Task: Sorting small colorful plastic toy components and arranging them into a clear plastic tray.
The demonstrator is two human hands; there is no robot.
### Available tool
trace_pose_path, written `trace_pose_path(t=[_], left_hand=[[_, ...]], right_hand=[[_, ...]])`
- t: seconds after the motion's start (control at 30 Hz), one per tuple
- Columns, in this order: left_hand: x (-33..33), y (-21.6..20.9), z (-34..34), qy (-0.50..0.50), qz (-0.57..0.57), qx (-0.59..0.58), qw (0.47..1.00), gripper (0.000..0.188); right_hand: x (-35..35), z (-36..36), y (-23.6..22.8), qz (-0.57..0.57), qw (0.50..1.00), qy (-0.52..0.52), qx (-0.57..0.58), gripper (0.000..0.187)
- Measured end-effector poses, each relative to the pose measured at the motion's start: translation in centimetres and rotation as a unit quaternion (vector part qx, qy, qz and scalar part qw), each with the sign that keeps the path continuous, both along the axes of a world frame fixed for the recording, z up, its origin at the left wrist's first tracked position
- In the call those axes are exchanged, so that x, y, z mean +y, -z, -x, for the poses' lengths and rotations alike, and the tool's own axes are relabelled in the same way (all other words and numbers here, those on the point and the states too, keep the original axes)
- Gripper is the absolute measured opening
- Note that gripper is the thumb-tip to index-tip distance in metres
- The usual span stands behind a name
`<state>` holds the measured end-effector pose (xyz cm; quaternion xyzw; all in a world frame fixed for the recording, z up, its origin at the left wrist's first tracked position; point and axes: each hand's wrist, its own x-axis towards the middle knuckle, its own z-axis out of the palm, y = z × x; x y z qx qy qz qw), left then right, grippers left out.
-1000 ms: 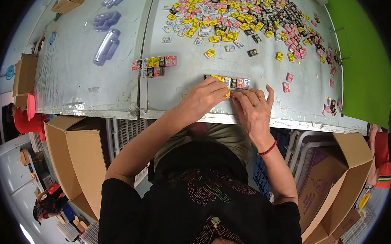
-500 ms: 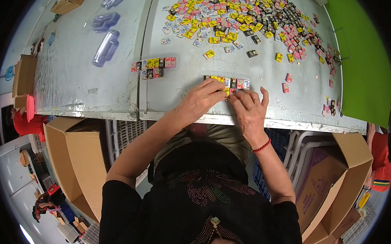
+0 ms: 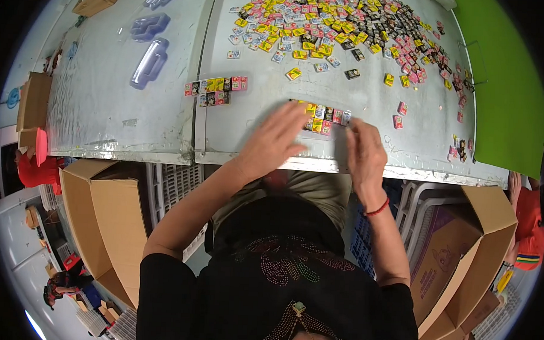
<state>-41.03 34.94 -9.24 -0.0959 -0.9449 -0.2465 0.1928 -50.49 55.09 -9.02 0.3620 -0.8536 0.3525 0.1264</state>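
Observation:
A short double row of small coloured packets [image 3: 328, 116] lies near the front edge of the grey table [image 3: 255, 139]. My left hand [image 3: 276, 140] is spread flat, its fingertips on the left end of that row. My right hand [image 3: 364, 150] sits just right of the row with fingers together, touching its lower right corner; a red band circles that wrist. Neither hand grips anything that I can see. A second finished block of packets [image 3: 216, 90] lies to the left. A large loose heap of yellow, pink and black packets [image 3: 337, 25] covers the far side of the table.
Clear plastic trays [image 3: 147, 46] lie at the far left of the table. A green sheet [image 3: 502, 88] covers the right side. Open cardboard boxes stand on the floor at my left [image 3: 102, 224] and right [image 3: 466, 261]. A white crate [image 3: 175, 184] sits under the table.
Both hands have drawn back toward me from the row of packets, the left one spreading open and blurred with motion. The row itself stays in place.

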Motion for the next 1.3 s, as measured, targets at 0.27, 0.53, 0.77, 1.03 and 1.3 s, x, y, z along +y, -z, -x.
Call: trace_pose_path(t=[0.27,0.53,0.77,1.03,1.3], left_hand=[[-1.0,1.6,1.4,-0.182,-0.318,-0.128,0.921,0.026],[-0.7,2.2,2.0,-0.219,-0.472,-0.161,0.839,0.032],[-2.2,-0.4,0.9,-0.225,-0.425,-0.056,0.875,0.026],[-14.1,-1.2,-3.5,-0.378,-0.322,0.044,0.867,0.024],[-15.9,1.3,-5.1,-0.412,-0.289,0.033,0.864,0.022]], right_hand=[[0.0,2.9,-0.3,0.05,0.901,0.082,-0.422,0.028],[0.7,2.9,0.5,0.117,0.859,0.055,-0.496,0.034],[-1.4,2.5,-0.5,0.212,0.816,0.005,-0.538,0.031],[-16.0,1.1,-2.0,0.144,0.842,-0.103,-0.51,0.027],[-18.7,0.8,0.7,0.063,0.894,-0.094,-0.434,0.028]])
